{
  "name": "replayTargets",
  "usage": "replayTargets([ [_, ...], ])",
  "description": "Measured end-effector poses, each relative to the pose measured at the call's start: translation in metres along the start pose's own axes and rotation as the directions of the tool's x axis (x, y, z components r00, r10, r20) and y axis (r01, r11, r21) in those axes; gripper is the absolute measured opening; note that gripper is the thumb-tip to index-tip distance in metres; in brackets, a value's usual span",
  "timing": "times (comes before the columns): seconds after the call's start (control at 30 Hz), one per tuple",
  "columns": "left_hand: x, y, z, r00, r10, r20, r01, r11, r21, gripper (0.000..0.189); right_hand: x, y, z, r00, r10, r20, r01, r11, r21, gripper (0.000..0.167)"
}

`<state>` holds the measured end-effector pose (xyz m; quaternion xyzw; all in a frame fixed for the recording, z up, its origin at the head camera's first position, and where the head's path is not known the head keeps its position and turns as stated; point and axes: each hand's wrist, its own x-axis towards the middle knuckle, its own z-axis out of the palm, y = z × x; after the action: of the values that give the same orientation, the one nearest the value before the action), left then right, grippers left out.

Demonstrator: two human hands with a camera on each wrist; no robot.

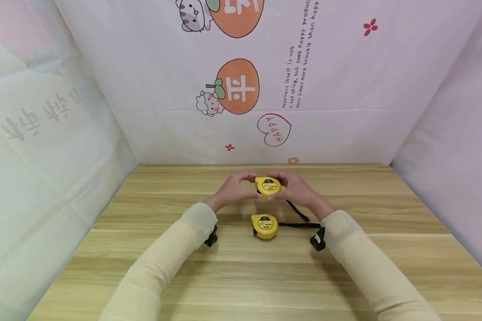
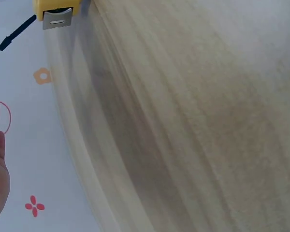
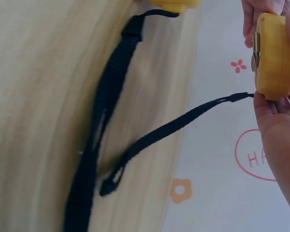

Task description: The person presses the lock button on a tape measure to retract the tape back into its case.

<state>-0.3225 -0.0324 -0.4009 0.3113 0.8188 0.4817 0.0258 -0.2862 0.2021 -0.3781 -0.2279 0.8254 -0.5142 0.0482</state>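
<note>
Both hands hold one yellow tape measure (image 1: 268, 186) up off the table, its label face showing. My left hand (image 1: 237, 189) grips its left side with thumb and fingers. My right hand (image 1: 296, 191) grips the right side, and in the right wrist view the fingers of the right hand (image 3: 280, 137) meet the case's end. From that end hangs a black wrist strap (image 3: 169, 126). Nearer to me, a second yellow tape measure (image 1: 264, 227) lies on the table, its black strap (image 1: 300, 225) stretched to the right.
The wood-grain table (image 1: 241, 281) runs back to a white printed cloth wall (image 1: 337, 129). More white cloth stands at the left (image 1: 56, 169) and right sides. Small black cameras (image 1: 318, 240) sit at both wrists.
</note>
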Motion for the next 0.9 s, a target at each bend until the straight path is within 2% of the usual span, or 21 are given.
replayTargets([
  [0.17,0.001,-0.005,0.002,1.0,-0.01,0.011,0.01,1.0,-0.006,0.053,0.001,0.007,0.002,1.0,0.012,0.0,-0.012,1.0,0.026,0.075],
  [0.5,0.004,-0.005,0.002,0.995,-0.088,0.052,0.086,0.995,0.047,0.055,0.009,0.021,0.005,0.998,0.068,0.002,-0.068,0.997,0.027,0.075],
  [0.67,0.007,-0.012,0.004,0.99,-0.117,0.083,0.111,0.991,0.078,0.055,0.012,0.028,0.005,0.993,0.119,0.002,-0.119,0.993,0.0,0.078],
  [0.9,0.007,-0.015,0.006,0.979,-0.167,0.114,0.155,0.982,0.111,0.054,0.016,0.038,0.009,0.989,0.147,0.019,-0.146,0.989,-0.034,0.081],
])
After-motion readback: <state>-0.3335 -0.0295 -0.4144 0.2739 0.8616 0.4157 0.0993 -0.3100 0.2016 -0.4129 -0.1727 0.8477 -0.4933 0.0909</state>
